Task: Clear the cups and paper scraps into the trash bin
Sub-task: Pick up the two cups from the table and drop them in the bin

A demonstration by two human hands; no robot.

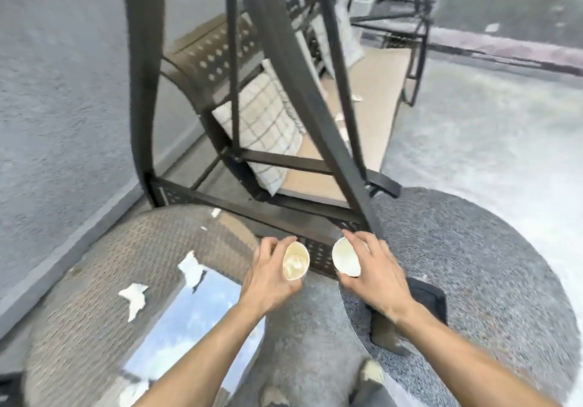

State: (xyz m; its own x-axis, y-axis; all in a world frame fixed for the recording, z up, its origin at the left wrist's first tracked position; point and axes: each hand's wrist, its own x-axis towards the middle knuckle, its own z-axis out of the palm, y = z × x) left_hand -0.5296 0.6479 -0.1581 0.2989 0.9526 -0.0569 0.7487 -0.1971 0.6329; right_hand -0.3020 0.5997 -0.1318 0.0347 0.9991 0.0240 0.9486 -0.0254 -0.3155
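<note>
Paper cups gripped one per hand, left cup point(295, 261) in curled left fingers point(268, 272), right cup point(346, 256) in right fingers point(375, 267), mouths tilted inward; scraps point(134, 296) leftward on the wicker counter point(79, 280), nearer the left; no bin visible.
</note>
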